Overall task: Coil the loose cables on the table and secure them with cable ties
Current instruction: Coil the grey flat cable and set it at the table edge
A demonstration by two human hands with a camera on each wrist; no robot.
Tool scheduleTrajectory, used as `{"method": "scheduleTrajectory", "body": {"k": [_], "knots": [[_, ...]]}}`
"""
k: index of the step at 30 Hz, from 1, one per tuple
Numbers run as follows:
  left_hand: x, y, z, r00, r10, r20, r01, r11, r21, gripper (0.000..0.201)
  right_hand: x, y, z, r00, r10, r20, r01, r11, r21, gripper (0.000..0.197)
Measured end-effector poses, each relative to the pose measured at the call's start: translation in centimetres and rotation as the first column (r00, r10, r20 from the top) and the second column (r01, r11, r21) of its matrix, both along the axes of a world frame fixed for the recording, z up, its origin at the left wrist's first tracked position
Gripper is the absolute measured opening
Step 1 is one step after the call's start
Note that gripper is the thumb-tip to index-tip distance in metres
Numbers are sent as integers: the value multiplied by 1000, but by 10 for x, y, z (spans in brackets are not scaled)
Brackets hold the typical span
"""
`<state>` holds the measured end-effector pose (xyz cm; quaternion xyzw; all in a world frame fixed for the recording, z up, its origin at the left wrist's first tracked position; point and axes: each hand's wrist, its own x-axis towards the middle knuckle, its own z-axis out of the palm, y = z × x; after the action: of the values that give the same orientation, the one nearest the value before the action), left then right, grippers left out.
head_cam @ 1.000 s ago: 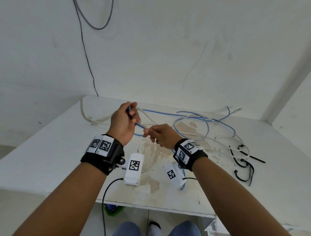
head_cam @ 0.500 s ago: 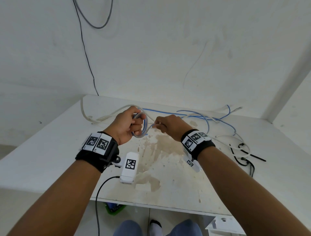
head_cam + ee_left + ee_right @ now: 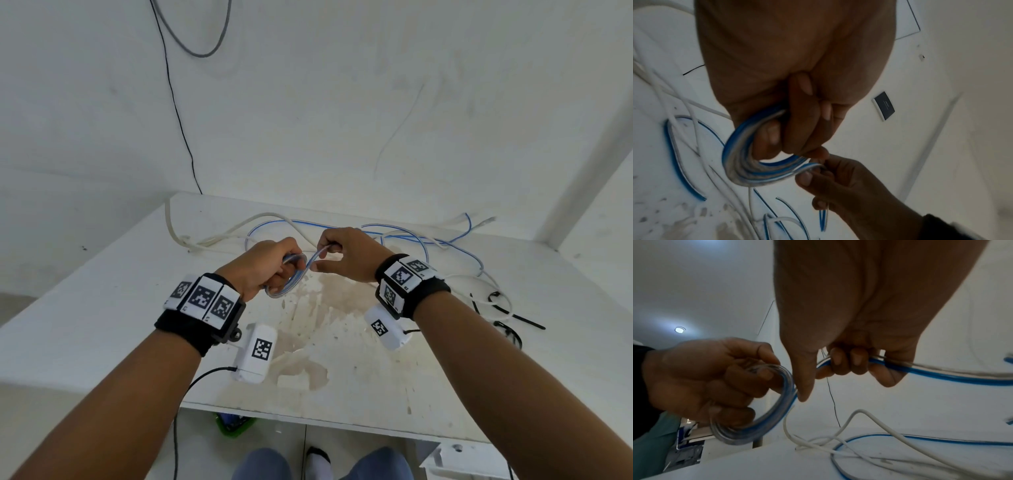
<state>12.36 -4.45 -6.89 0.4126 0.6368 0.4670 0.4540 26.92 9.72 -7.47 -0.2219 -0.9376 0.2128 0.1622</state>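
Head view: left hand (image 3: 270, 267) grips a small coil (image 3: 286, 279) of the blue-and-white cable (image 3: 424, 240) above the stained table (image 3: 102, 308), right hand (image 3: 346, 255) pinches the feed just beside it; the slack trails beyond the right hand, crossing a white cable (image 3: 267, 216), so a pull likely snags there.

Left wrist view: fingers (image 3: 803, 116) curl through stacked turns, which could spring loose if the grip eases.

Right wrist view: curled fingers (image 3: 849, 363) guide the strand; open room lies below both hands, black cable ties (image 3: 507, 313) right of the right wrist.

Blue-and-clear cable (image 3: 287, 281), white cable (image 3: 260, 219), black ties (image 3: 503, 311), stained white table (image 3: 85, 308).
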Motion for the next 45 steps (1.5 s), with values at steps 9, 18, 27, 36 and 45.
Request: {"method": "scheduleTrajectory", "body": {"k": [9,18,27,36,45], "knots": [[0,11,-15,934,153,-324,-134,988,80,35,-13,-33,20,996,-38,81,18,971,238,23],[-7,15,-36,806,272,-526,-170,957,234,35,-22,-58,2,978,-201,58,154,880,449,30],[-7,22,-32,856,424,-296,-312,880,359,26,-30,-78,-30,958,-165,-234,164,986,-23,49],[3,21,-19,877,373,304,-471,793,387,31,-32,-78,-34,884,-208,-418,79,949,-306,20],[2,27,-13,789,270,552,-533,748,395,28,-30,-73,-45,858,-288,-426,44,867,-497,17]]}}
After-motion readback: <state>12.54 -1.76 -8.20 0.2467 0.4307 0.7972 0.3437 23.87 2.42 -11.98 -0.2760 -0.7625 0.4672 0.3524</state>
